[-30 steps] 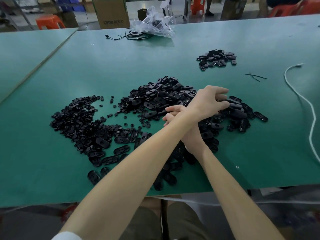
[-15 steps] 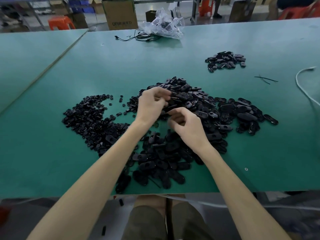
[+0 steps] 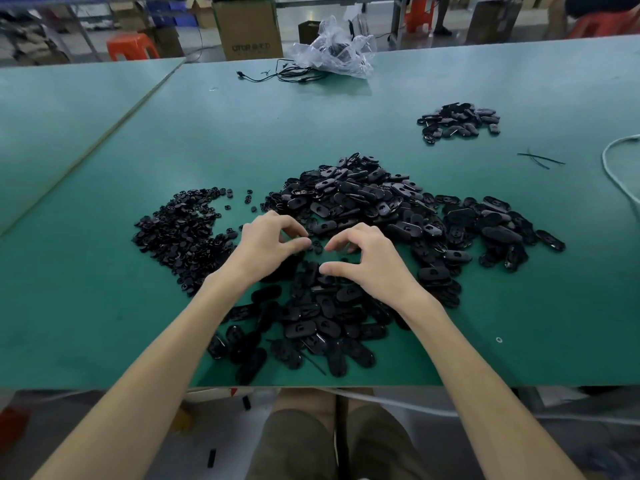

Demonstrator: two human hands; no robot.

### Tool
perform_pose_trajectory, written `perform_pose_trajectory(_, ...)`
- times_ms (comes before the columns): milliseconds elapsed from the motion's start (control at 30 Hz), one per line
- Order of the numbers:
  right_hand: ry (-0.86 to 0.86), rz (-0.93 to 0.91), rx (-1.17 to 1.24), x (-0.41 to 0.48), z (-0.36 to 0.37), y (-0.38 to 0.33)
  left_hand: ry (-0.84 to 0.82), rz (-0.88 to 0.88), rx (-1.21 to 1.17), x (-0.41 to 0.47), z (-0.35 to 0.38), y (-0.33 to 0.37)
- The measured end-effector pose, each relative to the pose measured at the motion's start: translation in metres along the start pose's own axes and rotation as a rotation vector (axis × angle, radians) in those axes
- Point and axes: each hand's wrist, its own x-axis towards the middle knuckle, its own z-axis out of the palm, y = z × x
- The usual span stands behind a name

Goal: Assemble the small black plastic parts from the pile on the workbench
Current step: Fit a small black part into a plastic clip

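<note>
A big pile of black oval shells [image 3: 367, 199] covers the middle of the green workbench [image 3: 104, 306] and spreads toward the front edge. To its left is a heap of smaller black round parts [image 3: 183, 230]. My left hand [image 3: 270, 244] hovers between the two heaps with fingers curled down and thumb tip close to the fingertips, right beside a few small loose parts [image 3: 317, 247]; whether it holds one is hidden. My right hand [image 3: 374, 261] arches over the shells, fingers bent, thumb spread apart, nothing visible in it.
A separate small pile of black parts [image 3: 457, 121] lies at the back right. Thin black strips [image 3: 540, 159] and a white cord [image 3: 616, 174] are at the right. A clear plastic bag [image 3: 336, 46] and black cable [image 3: 277, 76] sit at the far edge.
My crossed arms have uncrossed. The left hand has come back from the right side of the pile and both hands now sit side by side, lower, over the middle of the pile.
</note>
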Motion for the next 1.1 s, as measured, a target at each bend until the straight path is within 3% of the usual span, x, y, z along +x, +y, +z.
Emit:
perform_pose_trajectory(267, -0.086, -0.096, -0.157, 0.002, 0.005, 0.003, 0.014, -0.002, 0.0, 0.0, 0.009, 0.008)
perform_pose_trajectory(700, -0.09, -0.087, -0.131, 0.002, 0.004, 0.001, 0.155, 0.02, 0.036, -0.003, 0.021, -0.001)
perform_pose_trajectory(1100, -0.1, -0.11, -0.105, 0.003, 0.005, 0.004, 0.258, -0.015, -0.334, -0.004, 0.024, -0.009)
